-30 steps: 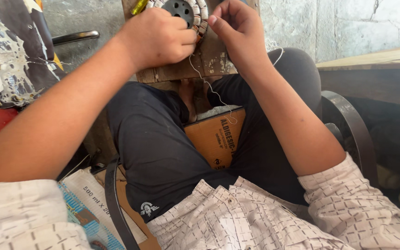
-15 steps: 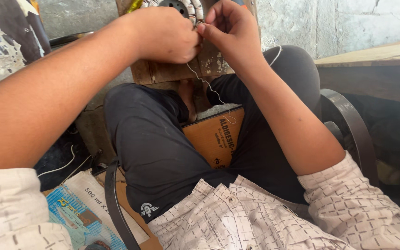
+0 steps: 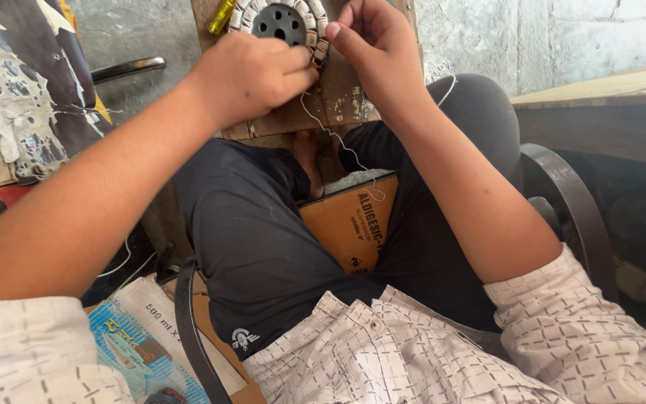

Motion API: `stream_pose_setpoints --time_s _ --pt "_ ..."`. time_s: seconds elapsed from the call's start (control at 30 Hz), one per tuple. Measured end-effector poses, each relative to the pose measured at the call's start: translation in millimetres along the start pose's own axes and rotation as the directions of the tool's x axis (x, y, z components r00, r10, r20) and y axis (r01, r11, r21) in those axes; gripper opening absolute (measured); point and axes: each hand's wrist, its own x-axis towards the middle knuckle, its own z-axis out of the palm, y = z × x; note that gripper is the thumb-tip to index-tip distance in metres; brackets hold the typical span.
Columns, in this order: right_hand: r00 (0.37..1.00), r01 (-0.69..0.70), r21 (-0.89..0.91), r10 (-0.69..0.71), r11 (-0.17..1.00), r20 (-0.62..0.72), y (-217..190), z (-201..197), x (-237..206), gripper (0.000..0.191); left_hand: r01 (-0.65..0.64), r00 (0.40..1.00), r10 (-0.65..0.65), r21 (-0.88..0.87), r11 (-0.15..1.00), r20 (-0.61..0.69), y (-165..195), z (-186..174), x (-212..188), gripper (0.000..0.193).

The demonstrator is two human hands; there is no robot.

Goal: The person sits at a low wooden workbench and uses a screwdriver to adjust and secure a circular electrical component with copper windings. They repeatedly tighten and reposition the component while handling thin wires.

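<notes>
A round motor stator [image 3: 282, 21] with white-wrapped coils and a dark hub rests on a worn wooden board [image 3: 338, 97] propped over my knees. My left hand [image 3: 252, 75] is closed against the stator's lower right rim, fingers pressing on the coils. My right hand [image 3: 371, 41] pinches a thin white thread [image 3: 338, 142] at the rim's right side. The thread hangs down in a loop toward my lap. I sit cross-legged in dark trousers.
A brown cardboard box [image 3: 349, 221] lies between my legs. A yellow-handled tool [image 3: 223, 16] lies at the board's top left. A printed packet [image 3: 132, 340] and a dark strap [image 3: 188, 329] lie at lower left. A curved black chair arm [image 3: 570, 202] and a wooden tabletop [image 3: 600, 86] stand to the right.
My view shifted slightly. My right hand moved from spread fingers to a pinch at the stator rim, close to my left hand. The thread loop swings a little.
</notes>
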Motion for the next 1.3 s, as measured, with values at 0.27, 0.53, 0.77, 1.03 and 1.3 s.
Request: stream_pose_setpoints --time_s 0.27,0.53,0.77,1.03,1.3 --pt "1.0 0.017 -0.045 -0.017 0.999 0.003 -2.7 -4.2 -0.9 0.014 0.125 0.992 -0.126 -0.184 0.975 0.003 1.7 3.6 -4.9 0.011" --pt "0.998 0.067 -0.061 -0.066 0.996 0.022 6.6 -6.3 2.7 0.017 -0.003 0.978 -0.004 0.036 0.999 0.207 0.0 1.0 10.7 0.002" --pt "0.997 0.068 -0.094 -0.065 0.993 0.036 14.0 -5.4 2.6 0.024 -0.175 0.963 0.135 0.16 0.971 0.234 -3.4 1.6 26.0 0.008" --pt "0.996 0.084 -0.167 -0.083 0.982 0.012 14.5 -9.7 2.0 0.032 -0.278 0.933 0.236 0.125 0.952 0.271 -13.9 12.0 28.7 0.017" --pt "0.998 0.058 -0.079 -0.059 0.995 -0.002 12.6 -12.8 3.9 0.03 0.309 0.951 -0.305 -0.243 0.919 0.058 18.2 5.2 1.7 0.015"
